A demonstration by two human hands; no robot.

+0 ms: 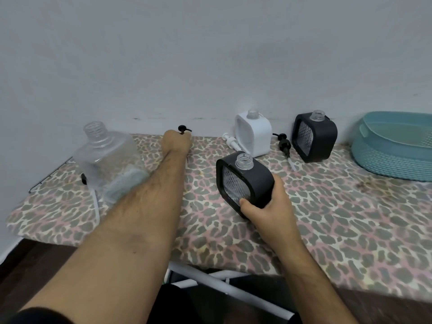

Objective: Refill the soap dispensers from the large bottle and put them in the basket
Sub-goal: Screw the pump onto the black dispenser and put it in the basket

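My right hand (268,206) grips the lower side of a black square soap dispenser (247,178), which stands uncapped mid-table. My left hand (176,141) reaches to the back of the table and is closed on a black pump head (183,129) by the wall. The large clear bottle (105,157) stands uncapped at the left, partly behind my left forearm. A white dispenser (254,134) and a second black dispenser (315,136) stand uncapped at the back. The teal basket (395,160) sits at the far right.
A white pump (230,140) lies left of the white dispenser and a black pump with tube (285,146) lies between the two back dispensers. A small black cap (83,178) and a white tube (95,206) lie beside the large bottle. The table has a leopard-print cover (327,218).
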